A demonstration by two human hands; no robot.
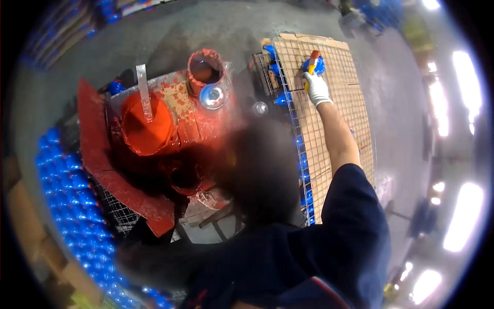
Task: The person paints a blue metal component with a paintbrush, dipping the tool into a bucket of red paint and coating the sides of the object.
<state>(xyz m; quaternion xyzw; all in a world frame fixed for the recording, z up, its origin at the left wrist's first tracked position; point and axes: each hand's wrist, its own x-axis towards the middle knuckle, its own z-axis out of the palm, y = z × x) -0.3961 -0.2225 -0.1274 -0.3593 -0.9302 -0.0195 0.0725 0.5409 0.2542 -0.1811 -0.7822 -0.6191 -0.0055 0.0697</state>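
My right hand (318,90), in a white glove, reaches out over a mesh-topped stack. Its fingers are closed around a yellow-handled paintbrush (312,64) with red bristles. The brush end is at a shiny blue rounded piece (321,66) that sits on the wire mesh (329,123); whether bristles and piece touch, I cannot tell. My left hand does not show. A dark blur covers the middle of the view. To the left, a wide bucket (146,129) of red paint has a flat strip (144,92) standing in it.
A red-coated can (205,71) and a round clear-and-blue container (212,96) stand on the paint-spattered table (180,105). Beside them is a small clear round item (260,108). Several blue pieces (283,98) line the mesh's left side. Rows of blue pieces (72,201) fill the far left.
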